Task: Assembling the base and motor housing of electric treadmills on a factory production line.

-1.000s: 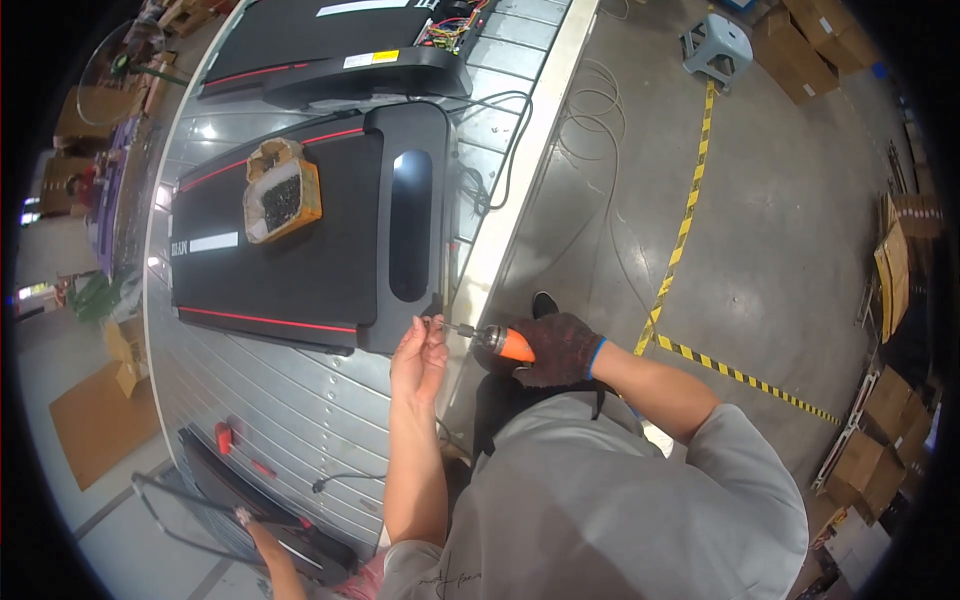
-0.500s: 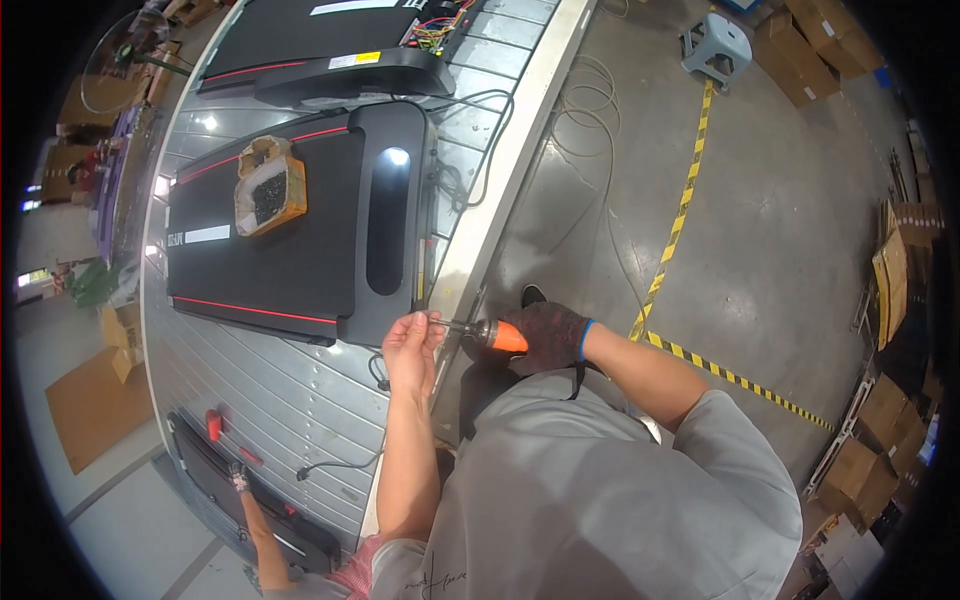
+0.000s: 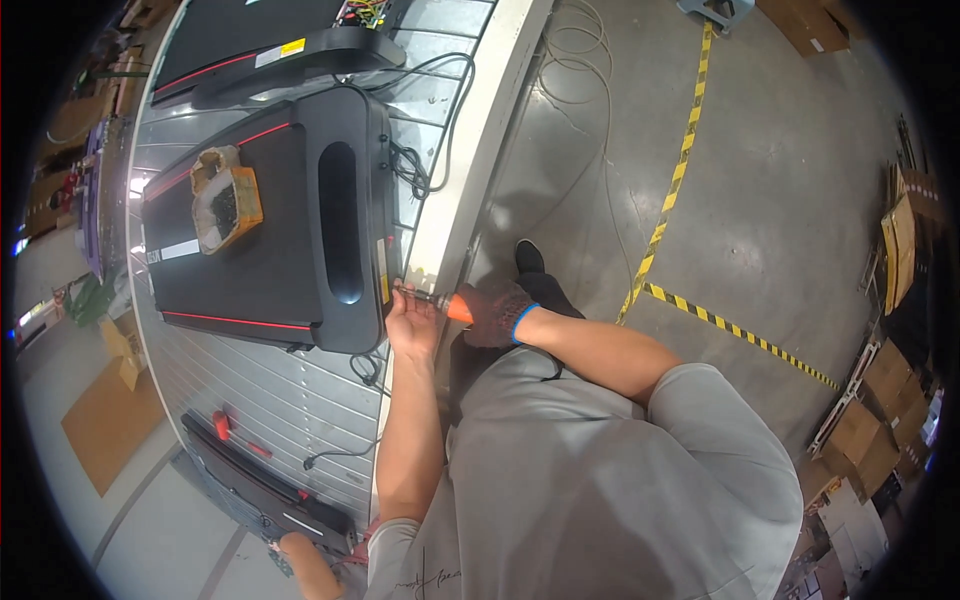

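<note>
My gloved right hand (image 3: 497, 314) grips an orange-bodied power screwdriver (image 3: 460, 308), its metal shaft pointing left toward a black treadmill (image 3: 285, 240). My bare left hand (image 3: 411, 328) is palm up at the treadmill's near end, with its fingertips closed around the tip of the screwdriver bit. Whether a screw sits at that tip is too small to tell. The treadmill lies flat, with red side lines and a long dark oval recess at its near end. An open cardboard box (image 3: 247, 203) of small dark parts rests on its deck.
The treadmill lies on a metal slatted line (image 3: 330, 400) with a pale edge rail (image 3: 461, 150). Another treadmill (image 3: 300, 58) with exposed wiring is beyond. A co-worker's arm (image 3: 308, 567) is at lower left. Cables hang near the rail; yellow-black tape (image 3: 676, 180) marks the floor.
Both hands and the screwdriver have moved left, up to the treadmill's near end. The view has shifted, and the co-worker's arm has drawn back toward the lower edge.
</note>
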### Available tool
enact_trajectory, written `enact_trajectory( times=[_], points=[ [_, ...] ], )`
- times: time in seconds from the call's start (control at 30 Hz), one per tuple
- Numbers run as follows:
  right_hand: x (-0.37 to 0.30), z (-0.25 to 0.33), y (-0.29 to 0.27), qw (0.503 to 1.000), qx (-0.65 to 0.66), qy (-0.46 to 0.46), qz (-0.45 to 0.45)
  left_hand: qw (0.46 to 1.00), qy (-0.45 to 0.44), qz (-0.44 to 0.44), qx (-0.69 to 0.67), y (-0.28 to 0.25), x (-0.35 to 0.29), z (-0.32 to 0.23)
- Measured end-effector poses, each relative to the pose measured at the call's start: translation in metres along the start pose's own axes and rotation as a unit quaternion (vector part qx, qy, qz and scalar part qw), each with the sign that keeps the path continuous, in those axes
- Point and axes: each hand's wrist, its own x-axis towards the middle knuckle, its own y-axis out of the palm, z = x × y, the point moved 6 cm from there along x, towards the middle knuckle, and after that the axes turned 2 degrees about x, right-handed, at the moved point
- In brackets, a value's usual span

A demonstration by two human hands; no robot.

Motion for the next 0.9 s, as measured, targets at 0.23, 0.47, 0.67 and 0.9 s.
enact_trajectory(
  times=[0.23, 0.47, 0.67, 0.9],
  points=[
    [0.018, -0.004, -0.006, 0.999, -0.01, -0.033, 0.017, 0.999, 0.02, 0.005, -0.034, 0.001, -0.002, -0.006],
    [0.039, -0.024, 0.0, 0.999, -0.025, -0.046, 0.0, 0.881, 0.227, -0.082, 0.406, 0.032, -0.067, -0.049],
    [0.037, -0.003, -0.016, 0.996, -0.075, -0.037, 0.041, 0.374, 0.621, -0.174, 0.667, 0.088, -0.063, -0.141],
    [0.061, -0.009, -0.008, 0.995, -0.078, -0.004, 0.057, 0.338, 0.576, -0.151, 0.729, 0.09, -0.045, -0.137]
  ],
)
